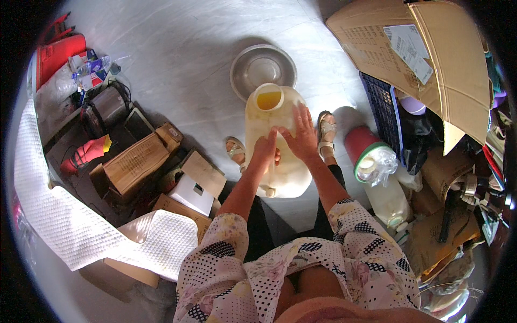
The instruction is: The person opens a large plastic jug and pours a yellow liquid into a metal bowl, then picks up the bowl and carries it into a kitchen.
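A large translucent plastic jug [291, 173] is between my feet, its wide round mouth uncapped. Yellow liquid [268, 100] shows inside the mouth. My left hand [264, 150] is wrapped around the handle on top of the jug. Flat on the jug's right shoulder lies my right hand [301, 131], fingers extended and its thumb close to my left hand. Just beyond the mouth, a round stainless steel basin [262, 66] sits on the floor, its near rim partly hidden by the jug. I cannot tell whether the jug is tilted.
To the right stand a red bin with a green rim [359, 145], another plastic jug [389, 204], a blue plastic crate [381, 111] and a large cardboard box [371, 44]. On the left are cardboard boxes [137, 161], a white textured mat [93, 226] and a plastic bottle [92, 66].
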